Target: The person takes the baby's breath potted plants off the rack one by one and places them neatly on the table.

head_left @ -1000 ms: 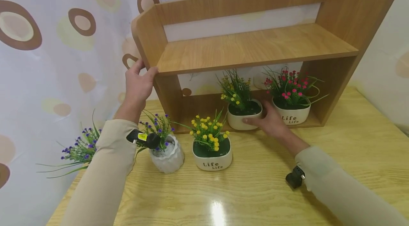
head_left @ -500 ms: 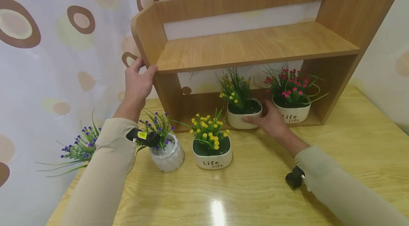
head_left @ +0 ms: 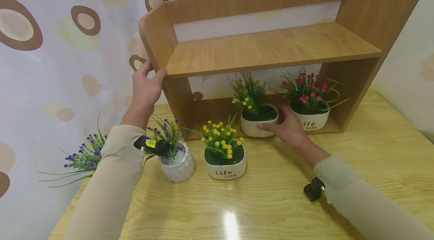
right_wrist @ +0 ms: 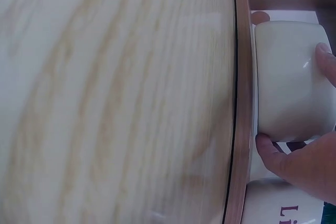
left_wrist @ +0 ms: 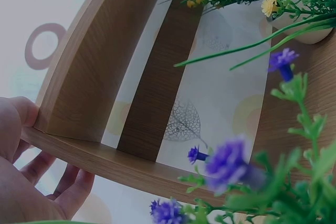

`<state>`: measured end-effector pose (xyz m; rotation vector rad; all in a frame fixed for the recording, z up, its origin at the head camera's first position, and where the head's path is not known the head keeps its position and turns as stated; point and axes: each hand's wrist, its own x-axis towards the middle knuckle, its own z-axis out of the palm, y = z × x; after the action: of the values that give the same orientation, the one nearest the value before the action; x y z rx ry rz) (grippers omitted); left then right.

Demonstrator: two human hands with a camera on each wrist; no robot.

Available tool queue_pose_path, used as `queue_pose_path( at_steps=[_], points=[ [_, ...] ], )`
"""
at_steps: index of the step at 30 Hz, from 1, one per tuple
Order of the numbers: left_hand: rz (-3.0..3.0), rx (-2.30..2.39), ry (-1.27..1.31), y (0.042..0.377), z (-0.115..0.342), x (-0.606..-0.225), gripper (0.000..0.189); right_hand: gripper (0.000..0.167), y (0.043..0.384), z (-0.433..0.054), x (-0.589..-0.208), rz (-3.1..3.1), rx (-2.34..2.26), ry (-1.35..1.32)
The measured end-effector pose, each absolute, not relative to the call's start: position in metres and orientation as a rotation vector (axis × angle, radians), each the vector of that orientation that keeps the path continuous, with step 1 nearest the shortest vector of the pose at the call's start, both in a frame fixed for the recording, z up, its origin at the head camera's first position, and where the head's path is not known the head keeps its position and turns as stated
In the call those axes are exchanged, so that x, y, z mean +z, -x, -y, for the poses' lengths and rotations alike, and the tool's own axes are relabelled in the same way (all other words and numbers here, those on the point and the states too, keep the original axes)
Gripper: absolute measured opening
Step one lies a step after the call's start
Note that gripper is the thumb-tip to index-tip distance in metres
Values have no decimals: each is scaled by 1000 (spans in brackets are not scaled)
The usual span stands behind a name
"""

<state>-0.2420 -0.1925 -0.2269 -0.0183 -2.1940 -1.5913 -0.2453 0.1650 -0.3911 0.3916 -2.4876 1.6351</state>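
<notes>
My left hand (head_left: 147, 87) grips the left side panel of a two-tier wooden shelf (head_left: 271, 46), its thumb on the front edge and its fingers round the outside; the left wrist view shows this grip up close. On the shelf's lower board stands a cream flowerpot (head_left: 259, 127) with small yellow flowers. Its right side is held by my right hand (head_left: 287, 127), thumb across the front face. In the right wrist view the pot (right_wrist: 294, 77) shows a plain wall. Just right of that hand sits a "Life" pot (head_left: 310, 121) with red flowers, also on the lower board.
On the table (head_left: 271, 202) in front of the shelf stand a "Life" pot (head_left: 225, 170) of yellow flowers and a white fluted pot (head_left: 178, 168) of purple flowers. Another purple-flowered plant (head_left: 86, 155) is partly hidden behind the left sleeve. A patterned wall (head_left: 112, 55) rises behind.
</notes>
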Motion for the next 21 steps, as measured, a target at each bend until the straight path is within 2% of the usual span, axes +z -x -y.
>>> queue_pose_path(
  at_steps=[10, 21],
  points=[
    [2201, -1594, 2, 241, 192, -227, 46, 90, 239, -168, -389, 2541, 1620, -342],
    [2210, -1590, -13, 241, 192, -227, 47, 100, 231, -173, -384, 2617, 1611, -260]
  ],
)
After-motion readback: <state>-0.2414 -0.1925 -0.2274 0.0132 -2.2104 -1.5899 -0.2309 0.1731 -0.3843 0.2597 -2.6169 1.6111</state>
